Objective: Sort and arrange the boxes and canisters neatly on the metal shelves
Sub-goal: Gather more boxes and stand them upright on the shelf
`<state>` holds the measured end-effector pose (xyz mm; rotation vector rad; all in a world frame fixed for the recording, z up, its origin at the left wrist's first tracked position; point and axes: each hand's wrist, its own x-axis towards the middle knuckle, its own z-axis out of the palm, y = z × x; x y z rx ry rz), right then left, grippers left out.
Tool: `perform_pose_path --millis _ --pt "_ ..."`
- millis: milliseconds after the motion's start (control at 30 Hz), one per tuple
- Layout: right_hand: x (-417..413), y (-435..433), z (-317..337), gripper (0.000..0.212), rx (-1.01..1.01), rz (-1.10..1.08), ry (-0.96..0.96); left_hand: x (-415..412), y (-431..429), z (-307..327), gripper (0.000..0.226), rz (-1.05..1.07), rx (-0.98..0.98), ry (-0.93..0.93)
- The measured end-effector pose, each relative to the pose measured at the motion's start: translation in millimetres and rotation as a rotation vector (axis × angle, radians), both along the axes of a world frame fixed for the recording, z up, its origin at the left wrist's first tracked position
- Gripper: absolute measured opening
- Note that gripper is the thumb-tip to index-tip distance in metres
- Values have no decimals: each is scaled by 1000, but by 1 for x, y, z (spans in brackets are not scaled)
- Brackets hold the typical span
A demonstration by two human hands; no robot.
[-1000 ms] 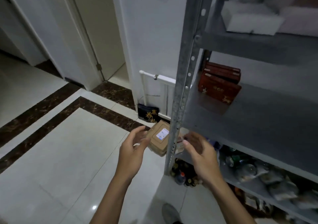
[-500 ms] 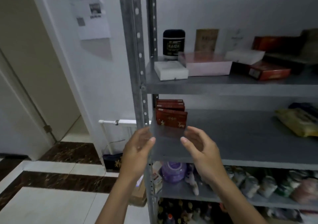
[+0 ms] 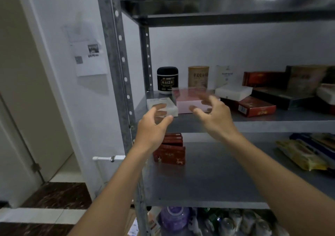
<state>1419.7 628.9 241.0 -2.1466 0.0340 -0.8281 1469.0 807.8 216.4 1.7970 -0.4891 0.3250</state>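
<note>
While both hands hover empty at the front edge of the grey metal shelf [image 3: 282,125], left hand [image 3: 154,125] fingers spread before the small white rectangular box [image 3: 164,107], right hand [image 3: 213,114] fingers apart before the flat pink box [image 3: 186,100] beside it: probably framing a two-handed grab.

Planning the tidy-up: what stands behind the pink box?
A tan canister stands upright behind the pink box, a black jar to its left. The box covers the canister's base.
</note>
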Motion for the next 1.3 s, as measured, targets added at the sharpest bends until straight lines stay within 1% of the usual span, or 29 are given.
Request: perform_pose_path --millis 67,200,300,400,433,500,633,700,800,933,1000,1033,1133,1200,1267,1300 --pt "21 -15 11 54 -50 -10 38 9 -7 12 36 12 32 -10" --pt "57 -46 18 65 -292 -64 192 28 -17 23 38 7 124 -36" --pt "71 -64 17 71 -381 8 285 40 -20 28 36 19 163 -76" --pt "77 -74 17 71 -476 67 299 48 -24 37 32 6 206 -98" --pt "77 -76 17 69 -466 77 304 51 -27 39 31 -4 229 -108" --pt "79 -79 14 65 -420 86 292 58 -31 42 36 -19 281 -118" --pt "85 -86 7 61 -292 100 210 74 -39 41 48 -54 389 -146" --pt "84 -86 8 56 -241 80 168 81 -43 40 53 -66 448 -189" --pt "83 -85 16 51 -218 34 92 92 -48 37 64 -68 506 -268" --pt "84 -84 28 48 -142 -13 28 104 -55 38 79 6 575 -370" --pt "83 -83 34 50 -95 -23 -10 106 -59 41 80 1 546 -388" --pt "82 -81 37 50 -84 -29 -22 106 -62 42 77 -5 509 -395" --pt "81 -80 40 50 -82 -41 -41 105 -69 46 57 6 378 -437" --pt "77 -80 41 59 -43 -21 -75 103 -72 50 49 34 316 -446" --pt "72 -84 40 73 51 72 -83 103 -72 56 48 51 280 -436" --pt "69 -86 39 77 81 121 -85 103 -71 60 48 48 273 -428"
